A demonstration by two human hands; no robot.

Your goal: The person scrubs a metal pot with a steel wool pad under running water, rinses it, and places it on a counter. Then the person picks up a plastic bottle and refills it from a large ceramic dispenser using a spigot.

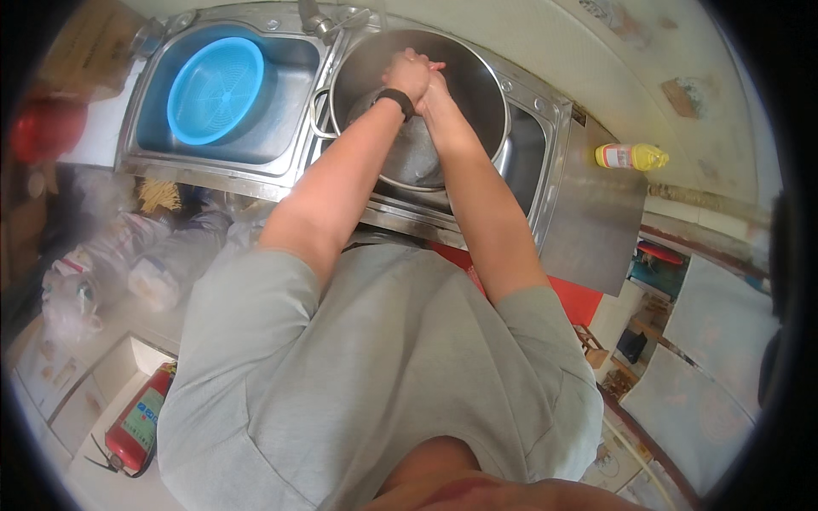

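Note:
My left hand [409,73], with a dark band on its wrist, is wrapped over my right hand [437,92]. Both are pressed together over the mouth of a large stainless steel pot [479,70], and no object shows between them. A few fingertips of the right hand stick out past the left one; its palm is hidden. The pot sits in the right basin of a double steel sink [543,128]. Something grey and shiny [414,156] shows inside the pot below my wrists; I cannot tell whether it is water or an object. A metal faucet [319,24] rises behind the pot's left side.
A blue plastic colander [217,89] leans in the left basin. On the steel counter at right lies a yellow bottle [629,156]. Left of the sink are a red container [48,129] and a cardboard box [86,51]. Plastic bags [153,274] and a fire extinguisher [137,425] stand lower left.

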